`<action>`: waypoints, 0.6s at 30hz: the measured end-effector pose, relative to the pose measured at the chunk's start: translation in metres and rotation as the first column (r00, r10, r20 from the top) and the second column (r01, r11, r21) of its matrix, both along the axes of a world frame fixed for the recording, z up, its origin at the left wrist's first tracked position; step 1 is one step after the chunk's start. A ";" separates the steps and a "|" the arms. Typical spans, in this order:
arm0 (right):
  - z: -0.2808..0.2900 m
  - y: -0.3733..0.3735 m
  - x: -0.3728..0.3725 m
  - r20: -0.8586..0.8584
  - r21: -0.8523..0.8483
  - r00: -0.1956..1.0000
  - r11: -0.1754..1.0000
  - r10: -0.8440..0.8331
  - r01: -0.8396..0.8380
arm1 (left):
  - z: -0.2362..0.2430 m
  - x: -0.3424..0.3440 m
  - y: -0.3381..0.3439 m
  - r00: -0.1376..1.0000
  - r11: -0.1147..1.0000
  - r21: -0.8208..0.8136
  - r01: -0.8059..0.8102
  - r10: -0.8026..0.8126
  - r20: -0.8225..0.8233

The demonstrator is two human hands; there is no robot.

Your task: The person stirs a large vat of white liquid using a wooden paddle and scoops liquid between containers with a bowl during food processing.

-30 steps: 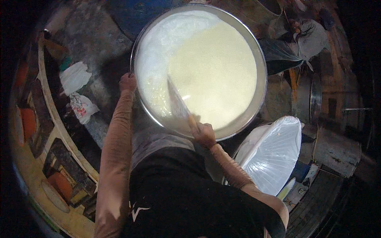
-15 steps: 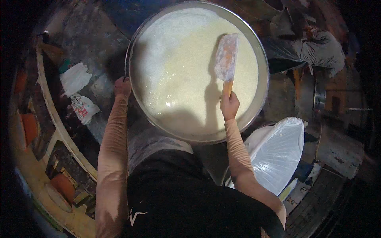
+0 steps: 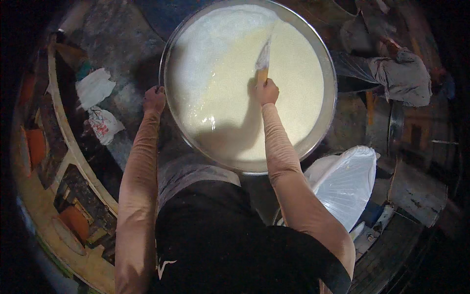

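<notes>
Right hand (image 3: 267, 91) fisted round spatula (image 3: 263, 62) handle, blade edge-on in pale liquid, mid-pan. Left hand (image 3: 154, 98) clamps pan (image 3: 329, 112) rim, likely steadying it. White bag (image 3: 345, 182) lower right.

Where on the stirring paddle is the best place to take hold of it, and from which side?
Probably by the wooden handle end, from the near side. The paddle has its flat blade dipped in the pale liquid in the big metal pan, with only the handle pointing back toward the person. The right hand already grips there, while the left hand holds the rim.
</notes>
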State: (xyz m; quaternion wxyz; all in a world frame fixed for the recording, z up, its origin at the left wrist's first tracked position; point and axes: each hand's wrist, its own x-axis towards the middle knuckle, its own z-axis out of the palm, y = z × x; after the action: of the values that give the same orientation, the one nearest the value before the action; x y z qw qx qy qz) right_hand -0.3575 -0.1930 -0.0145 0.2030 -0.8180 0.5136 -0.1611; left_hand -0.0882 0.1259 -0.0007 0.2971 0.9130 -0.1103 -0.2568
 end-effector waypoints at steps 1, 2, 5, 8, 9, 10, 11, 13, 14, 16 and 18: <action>0.004 0.012 0.000 -0.025 -0.032 0.999 0.999 0.034 -0.034 | 0.005 -0.006 -0.005 0.999 1.000 -0.006 -0.010 0.010 0.049; 0.008 0.028 -0.005 0.027 -0.014 0.998 0.999 0.049 -0.049 | 0.009 -0.010 -0.008 0.995 1.000 -0.013 -0.020 0.021 0.097; 0.022 0.073 -0.001 -0.021 -0.003 0.996 0.996 0.092 -0.092 | -0.016 -0.009 0.016 0.990 0.992 -0.100 -0.084 0.094 0.107; 0.016 0.103 -0.017 -0.184 -0.050 0.955 0.968 0.233 -0.246 | -0.038 -0.036 0.042 0.981 0.944 -0.293 -0.154 0.110 -0.159; 0.020 0.114 -0.021 -0.186 -0.030 0.947 0.961 0.264 -0.274 | -0.048 -0.048 0.057 0.963 0.921 -0.344 -0.182 0.096 -0.251; 0.025 0.125 -0.028 -0.192 -0.012 0.939 0.956 0.286 -0.293 | -0.059 -0.062 0.076 0.924 0.914 -0.333 -0.230 0.098 -0.369; 0.040 0.141 -0.032 -0.182 0.011 0.923 0.939 0.340 -0.344 | -0.070 -0.076 0.100 0.872 0.907 -0.308 -0.286 0.114 -0.477; 0.039 0.165 -0.052 -0.193 -0.080 0.908 0.917 0.371 -0.391 | -0.092 -0.109 0.153 0.791 0.927 -0.195 -0.320 0.149 -0.593; 0.037 0.176 -0.057 -0.198 -0.161 0.885 0.877 0.421 -0.453 | -0.110 -0.124 0.190 0.846 0.958 -0.142 -0.248 0.143 -0.514; 0.045 0.199 -0.055 -0.266 -0.060 0.831 0.852 0.488 -0.520 | -0.162 -0.152 0.291 0.971 0.997 0.078 -0.020 0.038 -0.236; 0.056 0.218 -0.068 -0.194 -0.067 0.789 0.795 0.583 -0.603 | -0.186 -0.181 0.367 0.951 0.990 0.133 0.044 0.000 -0.310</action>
State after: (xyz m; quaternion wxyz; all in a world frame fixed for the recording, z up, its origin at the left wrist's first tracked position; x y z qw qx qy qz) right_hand -0.4254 0.0246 0.0419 0.1488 -0.9592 0.2342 -0.0538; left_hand -0.2695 0.4925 -0.1863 0.2440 0.8786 -0.0546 -0.4069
